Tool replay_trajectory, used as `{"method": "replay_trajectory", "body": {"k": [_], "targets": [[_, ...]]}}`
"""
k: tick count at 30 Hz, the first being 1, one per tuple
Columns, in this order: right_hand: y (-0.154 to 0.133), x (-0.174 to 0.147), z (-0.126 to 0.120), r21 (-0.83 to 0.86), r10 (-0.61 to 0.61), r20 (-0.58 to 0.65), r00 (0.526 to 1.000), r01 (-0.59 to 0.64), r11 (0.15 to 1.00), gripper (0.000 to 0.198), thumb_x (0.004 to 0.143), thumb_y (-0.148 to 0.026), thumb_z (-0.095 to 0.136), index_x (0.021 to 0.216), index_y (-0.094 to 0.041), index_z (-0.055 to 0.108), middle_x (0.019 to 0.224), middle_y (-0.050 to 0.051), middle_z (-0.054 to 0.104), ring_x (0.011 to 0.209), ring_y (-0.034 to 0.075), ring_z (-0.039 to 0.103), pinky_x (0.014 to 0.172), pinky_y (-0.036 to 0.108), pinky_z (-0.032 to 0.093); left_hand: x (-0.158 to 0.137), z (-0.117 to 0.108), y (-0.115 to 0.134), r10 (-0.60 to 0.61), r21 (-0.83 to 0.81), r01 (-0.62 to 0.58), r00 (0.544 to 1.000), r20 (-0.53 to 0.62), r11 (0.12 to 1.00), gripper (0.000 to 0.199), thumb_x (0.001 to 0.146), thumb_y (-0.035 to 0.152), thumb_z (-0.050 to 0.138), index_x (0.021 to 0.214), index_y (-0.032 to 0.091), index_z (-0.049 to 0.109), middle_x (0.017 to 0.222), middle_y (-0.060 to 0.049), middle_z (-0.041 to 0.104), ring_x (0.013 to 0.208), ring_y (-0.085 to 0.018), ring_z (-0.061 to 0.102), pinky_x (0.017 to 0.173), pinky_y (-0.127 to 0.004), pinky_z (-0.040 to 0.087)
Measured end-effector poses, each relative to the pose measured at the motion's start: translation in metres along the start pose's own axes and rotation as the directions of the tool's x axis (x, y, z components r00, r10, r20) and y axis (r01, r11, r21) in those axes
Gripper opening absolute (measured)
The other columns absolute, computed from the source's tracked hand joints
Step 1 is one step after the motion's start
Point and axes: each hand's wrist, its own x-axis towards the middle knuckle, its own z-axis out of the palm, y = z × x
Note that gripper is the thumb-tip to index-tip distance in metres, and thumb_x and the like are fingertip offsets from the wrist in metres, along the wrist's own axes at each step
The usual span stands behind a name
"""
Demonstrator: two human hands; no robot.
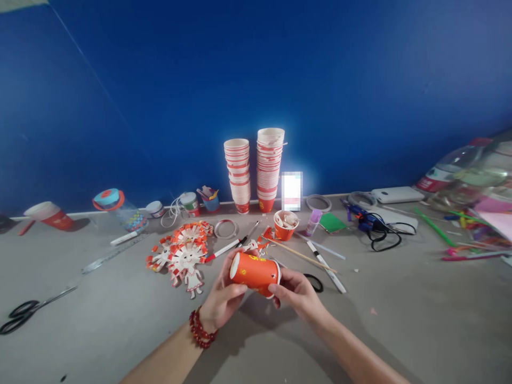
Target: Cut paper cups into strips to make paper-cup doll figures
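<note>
A red paper cup (256, 271) with yellow markings lies sideways between my two hands, above the table. My left hand (224, 296) wraps round its left end, where the white base shows. At the rim on the right, the fingers and thumb of my right hand (298, 293) pinch the cup. A small dark mark or hole shows near that rim. Beyond the cup are red and white paper scraps (258, 245) and a wooden stick (300, 253). Black scissor handles (314, 282) stick out from behind my right hand.
Two tall stacks of paper cups, a left stack (240, 176) and a right stack (270, 170), stand by the blue wall. Cut paper figures (188, 256) lie at left, with scissors (32, 309) farther left. A glue gun (368, 220) and bottles (460, 165) are at right.
</note>
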Motion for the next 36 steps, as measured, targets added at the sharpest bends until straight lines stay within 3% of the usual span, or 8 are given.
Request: {"method": "replay_trajectory", "body": {"k": [3, 8, 15, 20, 25, 29, 33, 36], "targets": [[0.001, 0.0, 0.001, -0.257, -0.153, 0.046, 0.987, 0.16, 0.953, 0.022, 0.08, -0.037, 0.068, 0.085, -0.015, 0.071, 0.073, 0.005, 0.066, 0.058, 0.014, 0.056, 0.053, 0.023, 0.048, 0.002, 0.001, -0.005, 0.009, -0.023, -0.01, 0.999, -0.048, 1.0, 0.063, 0.073, 0.018, 0.068, 0.13, 0.033, 0.046, 0.135, -0.005, 0.053, 0.124, -0.026, 0.049, 0.104, -0.043, 0.037], [0.0, -0.002, 0.004, -0.563, -0.336, 0.173, 0.926, 0.373, 0.738, 0.021, 0.083, -0.029, 0.065, 0.097, -0.017, 0.073, 0.09, 0.011, 0.068, 0.068, 0.018, 0.06, 0.059, 0.026, 0.049, 0.004, 0.0, -0.008, -0.006, -0.046, 0.002, 0.998, -0.07, 0.999, 0.047, 0.076, 0.027, 0.068, 0.121, 0.027, 0.053, 0.126, -0.007, 0.059, 0.12, -0.027, 0.052, 0.101, -0.042, 0.04], [-0.004, -0.004, 0.005, -0.405, -0.204, 0.126, 0.971, 0.238, 0.883, 0.027, 0.085, -0.039, 0.062, 0.091, -0.015, 0.071, 0.083, 0.006, 0.067, 0.07, 0.018, 0.057, 0.061, 0.025, 0.046, 0.0, 0.004, 0.002, -0.036, -0.028, 0.035, 0.999, -0.028, 0.999, 0.048, 0.069, 0.017, 0.07, 0.113, 0.026, 0.054, 0.128, -0.007, 0.057, 0.113, -0.029, 0.056, 0.095, -0.041, 0.045], [-0.003, -0.003, 0.003, -0.383, -0.208, 0.064, 0.976, 0.216, 0.898, 0.028, 0.089, -0.04, 0.056, 0.092, -0.015, 0.068, 0.081, 0.005, 0.065, 0.068, 0.017, 0.054, 0.061, 0.025, 0.043, -0.001, 0.004, 0.003, 0.001, -0.003, -0.001, 1.0, 0.028, 1.0, 0.053, 0.07, 0.015, 0.071, 0.118, 0.027, 0.052, 0.131, -0.007, 0.053, 0.119, -0.029, 0.051, 0.099, -0.041, 0.04], [-0.007, 0.0, -0.01, -0.446, -0.216, -0.029, 0.976, 0.181, 0.877, 0.032, 0.09, -0.044, 0.053, 0.08, -0.015, 0.061, 0.069, 0.001, 0.054, 0.061, 0.013, 0.046, 0.054, 0.023, 0.038, 0.002, 0.0, 0.004, 0.048, -0.023, -0.047, 0.998, 0.048, 0.999, 0.041, 0.075, 0.043, 0.068, 0.108, 0.021, 0.058, 0.132, -0.012, 0.049, 0.124, -0.033, 0.044, 0.097, -0.043, 0.041], [-0.015, 0.001, -0.017, -0.508, -0.242, -0.02, 0.97, 0.198, 0.838, 0.03, 0.093, -0.043, 0.047, 0.083, -0.017, 0.058, 0.075, 0.002, 0.053, 0.068, 0.015, 0.048, 0.062, 0.024, 0.04, 0.004, -0.006, 0.001, -0.016, 0.068, 0.017, 1.0, -0.012, 0.998, 0.024, 0.075, 0.03, 0.072, 0.094, 0.019, 0.062, 0.125, -0.008, 0.051, 0.114, -0.029, 0.051, 0.089, -0.036, 0.047], [-0.016, 0.001, -0.014, -0.564, -0.271, -0.002, 0.962, 0.223, 0.795, 0.03, 0.093, -0.042, 0.048, 0.076, -0.018, 0.055, 0.072, 0.001, 0.052, 0.068, 0.015, 0.048, 0.062, 0.024, 0.04, 0.002, -0.005, 0.001, -0.086, 0.102, 0.087, 0.996, -0.011, 0.991, 0.045, 0.074, 0.029, 0.072, 0.117, 0.025, 0.056, 0.129, -0.009, 0.05, 0.115, -0.03, 0.052, 0.093, -0.041, 0.046], [-0.011, 0.001, -0.012, -0.537, -0.238, -0.03, 0.971, 0.186, 0.823, 0.035, 0.092, -0.044, 0.049, 0.069, -0.018, 0.053, 0.065, 0.0, 0.05, 0.06, 0.013, 0.047, 0.056, 0.023, 0.038, 0.0, 0.001, 0.003, -0.015, 0.126, 0.014, 1.0, 0.006, 0.992, 0.064, 0.068, 0.033, 0.078, 0.126, 0.026, 0.051, 0.139, -0.011, 0.044, 0.128, -0.034, 0.041, 0.102, -0.044, 0.04]]}}
